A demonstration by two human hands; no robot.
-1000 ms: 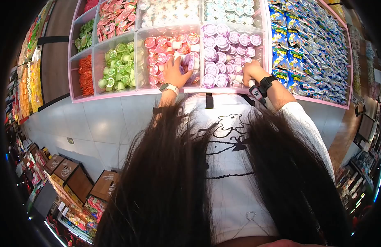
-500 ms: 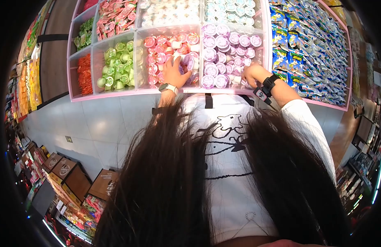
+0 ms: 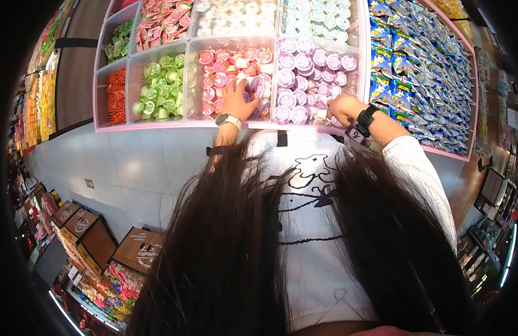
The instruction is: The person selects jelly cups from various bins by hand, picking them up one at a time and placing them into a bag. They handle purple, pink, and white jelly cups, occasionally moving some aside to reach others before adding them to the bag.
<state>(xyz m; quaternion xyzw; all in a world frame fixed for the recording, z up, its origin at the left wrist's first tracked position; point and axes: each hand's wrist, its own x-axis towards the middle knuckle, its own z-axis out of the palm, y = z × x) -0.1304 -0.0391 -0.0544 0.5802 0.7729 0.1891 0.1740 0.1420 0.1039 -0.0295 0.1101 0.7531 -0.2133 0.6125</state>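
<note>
Over the compartment of red cups [image 3: 214, 67], my left hand [image 3: 236, 102] has its fingers spread, with purple-lidded cups [image 3: 260, 88] beside its thumb and fingers. A watch is on that wrist. My right hand [image 3: 342, 108] reaches into the front right corner of the compartment of purple-lidded cups [image 3: 301, 81]; its fingers are bent downward among the cups, and whatever they touch is too small to make out. A black band and a small device are on the right wrist.
Green cups [image 3: 161, 87] and red-orange packets [image 3: 116, 95] lie in compartments to the left. Blue packets [image 3: 421, 73] fill the right bin. White cups [image 3: 236, 17] are behind. The pink rim [image 3: 158, 126] runs along the front. Brown boxes [image 3: 138, 249] stand on the lower left.
My right hand has shifted slightly left and downward, with its fingers pointing more toward the front of the compartment. My left hand has hardly moved. The view has shifted slightly.
</note>
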